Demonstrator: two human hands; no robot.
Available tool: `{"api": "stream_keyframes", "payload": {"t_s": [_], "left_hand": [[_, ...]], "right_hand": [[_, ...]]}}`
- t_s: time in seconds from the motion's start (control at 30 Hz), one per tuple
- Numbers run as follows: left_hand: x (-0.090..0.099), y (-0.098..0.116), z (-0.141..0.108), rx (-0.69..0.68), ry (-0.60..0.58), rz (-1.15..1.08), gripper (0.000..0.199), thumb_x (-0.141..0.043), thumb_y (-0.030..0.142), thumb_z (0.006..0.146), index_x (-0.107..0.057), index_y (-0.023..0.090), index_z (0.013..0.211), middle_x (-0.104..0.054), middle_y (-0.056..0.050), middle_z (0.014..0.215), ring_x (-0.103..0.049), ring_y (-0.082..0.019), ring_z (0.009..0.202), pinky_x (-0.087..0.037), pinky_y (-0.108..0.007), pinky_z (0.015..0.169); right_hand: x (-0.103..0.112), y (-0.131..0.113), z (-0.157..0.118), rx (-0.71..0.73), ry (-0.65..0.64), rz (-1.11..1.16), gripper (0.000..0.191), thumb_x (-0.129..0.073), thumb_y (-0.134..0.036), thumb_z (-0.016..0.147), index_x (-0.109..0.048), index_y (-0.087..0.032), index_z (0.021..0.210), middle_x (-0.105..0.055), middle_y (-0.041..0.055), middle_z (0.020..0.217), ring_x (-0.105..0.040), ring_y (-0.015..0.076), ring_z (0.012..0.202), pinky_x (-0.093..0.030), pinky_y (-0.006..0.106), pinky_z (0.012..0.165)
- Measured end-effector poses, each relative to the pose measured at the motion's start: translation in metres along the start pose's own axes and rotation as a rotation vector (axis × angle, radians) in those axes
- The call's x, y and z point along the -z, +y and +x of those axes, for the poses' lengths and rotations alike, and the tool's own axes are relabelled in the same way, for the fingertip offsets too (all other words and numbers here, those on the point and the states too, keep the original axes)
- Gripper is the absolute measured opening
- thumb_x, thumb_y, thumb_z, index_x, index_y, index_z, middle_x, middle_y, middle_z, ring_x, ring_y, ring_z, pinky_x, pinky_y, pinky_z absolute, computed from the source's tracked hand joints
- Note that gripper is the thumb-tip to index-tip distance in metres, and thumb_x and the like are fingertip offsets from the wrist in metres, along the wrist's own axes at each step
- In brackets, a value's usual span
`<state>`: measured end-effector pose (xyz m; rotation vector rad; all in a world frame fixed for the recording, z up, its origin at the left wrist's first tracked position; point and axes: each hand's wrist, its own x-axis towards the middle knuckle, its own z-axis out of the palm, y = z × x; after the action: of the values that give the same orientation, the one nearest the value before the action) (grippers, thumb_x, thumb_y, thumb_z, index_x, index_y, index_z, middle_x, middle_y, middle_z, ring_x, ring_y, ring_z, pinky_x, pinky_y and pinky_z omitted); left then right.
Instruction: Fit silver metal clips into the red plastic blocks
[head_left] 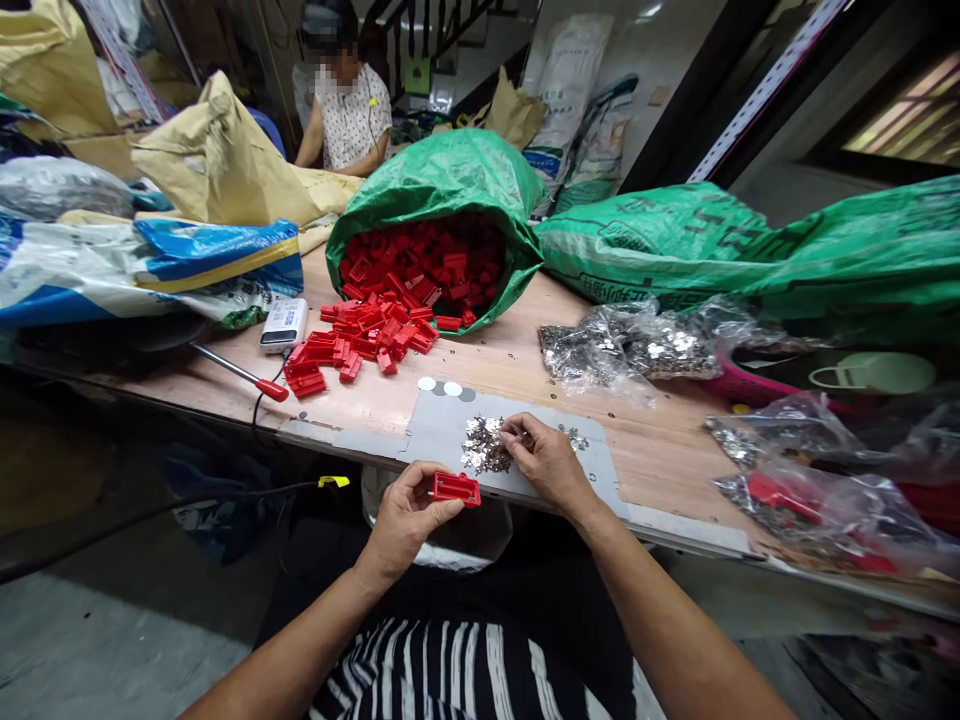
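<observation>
My left hand (409, 515) grips a red plastic housing (457, 488) by its left end, just off the table's front edge, its hollow side facing me. Over a pile of small shiny metal pieces (484, 445) on a grey mat (427, 430), my right hand (547, 460) has thumb and forefinger pinched together. Whatever lies between those fingertips is too small to make out. A few more metal pieces (576, 437) lie just beyond the right hand.
Red housings (367, 335) spill from a green sack (450, 165). A screwdriver (240, 373) and a white device (283, 325) lie to the left. Clear bags of metal parts (630, 345) and a pink basket (750, 385) stand right. Across the table sits another person (352, 110).
</observation>
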<state>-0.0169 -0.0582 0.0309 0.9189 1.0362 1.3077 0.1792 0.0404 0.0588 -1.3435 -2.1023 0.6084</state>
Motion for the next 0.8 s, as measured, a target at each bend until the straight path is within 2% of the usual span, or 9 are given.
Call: {"api": "stream_keyframes", "payload": {"t_s": [0.23,0.5,0.7,0.8], "left_hand": [[-0.006,0.001,0.004,0.07,-0.044,-0.2,0.028,-0.072,0.026,0.075,-0.057,0.017,0.097,-0.068,-0.003,0.092,-0.065,-0.016,0.086,-0.054,-0.033,0.082],[-0.012,0.008,0.01,0.085,-0.03,-0.212,0.051,-0.072,0.026,0.072,-0.058,0.022,0.121,-0.066,-0.004,0.099,-0.062,-0.017,0.092,-0.052,-0.033,0.084],[-0.016,0.012,0.013,0.104,-0.054,-0.304,0.048,-0.07,0.021,0.073,-0.061,0.024,0.12,-0.066,-0.003,0.101,-0.06,-0.015,0.091,-0.05,-0.029,0.081],[-0.016,0.015,0.015,0.127,-0.071,-0.349,0.048,-0.069,0.018,0.073,-0.062,0.023,0.12,-0.067,-0.003,0.093,-0.061,-0.014,0.086,-0.049,-0.027,0.079]], "right_hand": [[0.004,0.005,-0.005,-0.093,0.007,0.123,0.01,-0.056,-0.031,0.084,-0.057,-0.021,0.084,-0.061,-0.0008,0.07,-0.053,0.0138,0.06,-0.04,0.026,0.058],[-0.003,-0.025,-0.023,-0.126,-0.169,0.523,0.017,-0.052,-0.036,0.088,-0.059,-0.021,0.092,-0.064,0.0019,0.087,-0.051,0.0099,0.052,-0.043,0.025,0.054],[-0.009,-0.036,-0.029,0.003,-0.138,0.435,0.011,-0.059,-0.029,0.085,-0.062,-0.02,0.08,-0.059,0.0022,0.081,-0.054,0.0157,0.074,-0.041,0.027,0.066],[-0.006,-0.036,-0.029,0.046,-0.187,0.427,0.011,-0.058,-0.027,0.086,-0.063,-0.02,0.079,-0.058,0.002,0.079,-0.053,0.0163,0.075,-0.041,0.028,0.068]]}}
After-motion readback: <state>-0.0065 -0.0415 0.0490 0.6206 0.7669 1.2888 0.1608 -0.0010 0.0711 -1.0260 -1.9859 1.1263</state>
